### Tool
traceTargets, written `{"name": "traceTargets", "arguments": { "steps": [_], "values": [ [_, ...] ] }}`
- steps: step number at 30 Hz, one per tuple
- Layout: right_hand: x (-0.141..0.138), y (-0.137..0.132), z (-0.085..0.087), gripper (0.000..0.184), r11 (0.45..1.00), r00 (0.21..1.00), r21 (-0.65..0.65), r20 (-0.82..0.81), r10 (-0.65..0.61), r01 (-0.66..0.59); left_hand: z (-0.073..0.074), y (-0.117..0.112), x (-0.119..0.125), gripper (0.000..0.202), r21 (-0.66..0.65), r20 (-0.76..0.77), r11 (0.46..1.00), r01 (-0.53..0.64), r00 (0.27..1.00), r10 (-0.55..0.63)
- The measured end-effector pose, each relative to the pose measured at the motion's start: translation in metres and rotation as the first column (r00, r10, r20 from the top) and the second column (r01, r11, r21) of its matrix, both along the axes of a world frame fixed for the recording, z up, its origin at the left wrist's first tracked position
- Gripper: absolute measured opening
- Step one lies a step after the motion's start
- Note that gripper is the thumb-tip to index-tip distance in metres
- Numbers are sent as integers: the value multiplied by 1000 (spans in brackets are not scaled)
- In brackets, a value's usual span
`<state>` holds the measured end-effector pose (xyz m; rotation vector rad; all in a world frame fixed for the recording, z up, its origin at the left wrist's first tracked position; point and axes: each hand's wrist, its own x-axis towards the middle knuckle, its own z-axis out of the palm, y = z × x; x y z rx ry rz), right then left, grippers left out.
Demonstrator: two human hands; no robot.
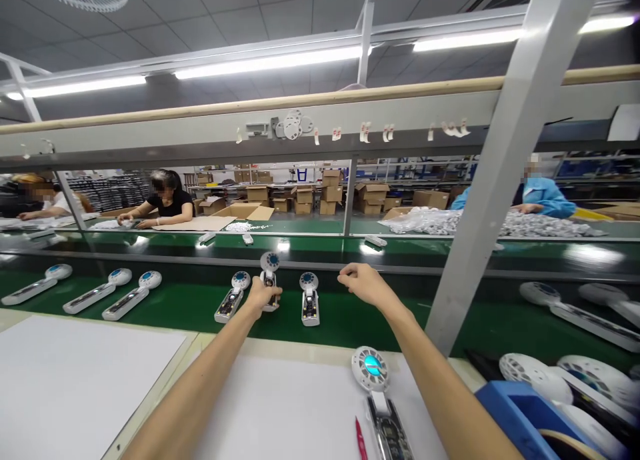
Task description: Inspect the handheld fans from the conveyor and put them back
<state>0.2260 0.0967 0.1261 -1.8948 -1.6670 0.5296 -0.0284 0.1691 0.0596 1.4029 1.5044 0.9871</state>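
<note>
The left hand (261,293) grips a white, round-headed plastic device (271,263) over the glossy green belt (190,293). The right hand (366,283) hangs nearby, half-curled. A slim pink pen (360,437) lies on white paper (280,407).

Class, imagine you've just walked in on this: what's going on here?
At a green belt, a person's left-hand grip is closed around a round-headed white device, between two similar ones. The right-hand grip is over the belt, nothing visible in it. Nearer, on a white sheet, another device, its centre lit blue, lies beside a red pen. Across the belt, a worker in black handles white items.
</note>
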Motion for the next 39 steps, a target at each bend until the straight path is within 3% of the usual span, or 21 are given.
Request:
{"name": "traceTargets", "arguments": {
  "steps": [4, 7, 10, 14, 18, 23, 26, 29, 33, 39],
  "values": [
    [0, -3, 3, 22, 999, 999, 33, -40, 0, 1, 45, -24, 7, 27, 43, 344, 993, 112, 931, -120],
    [-1, -6, 5, 19, 998, 997, 56, -70, 13, -9, 77, -47, 12, 19, 118, 497, 975, 189, 839, -222],
    [-3, -12, 11, 17, 994, 991, 100, -127, 47, -35, 100, -73, 17, 38, 220, 552, 952, 212, 778, -301],
    [-12, -27, 26, 23, 971, 956, 195, -227, 184, -141, 118, -105, 20, 59, 345, 515, 888, 304, 730, -450],
    [-31, -56, 45, 44, 901, 877, 331, -294, 380, -279, 124, -129, 23, 71, 430, 454, 797, 424, 662, -597],
    [-50, -91, 62, 67, 774, 699, 506, -389, 599, -381, 114, -144, 30, 71, 388, 435, 753, 532, 614, -658],
    [-52, -96, 63, 69, 781, 704, 516, -404, 584, -352, 106, -146, 35, 70, 375, 421, 718, 587, 582, -696],
    [-50, -91, 61, 62, 789, 746, 548, -395, 537, -278, 104, -148, 37, 72, 342, 419, 718, 607, 585, -694],
    [-51, -87, 61, 57, 777, 751, 580, -394, 530, -243, 108, -153, 35, 77, 277, 446, 730, 625, 589, -674],
    [-53, -91, 62, 57, 744, 732, 625, -390, 559, -235, 113, -157, 31, 74, 278, 446, 692, 666, 549, -707]
  ]
}}
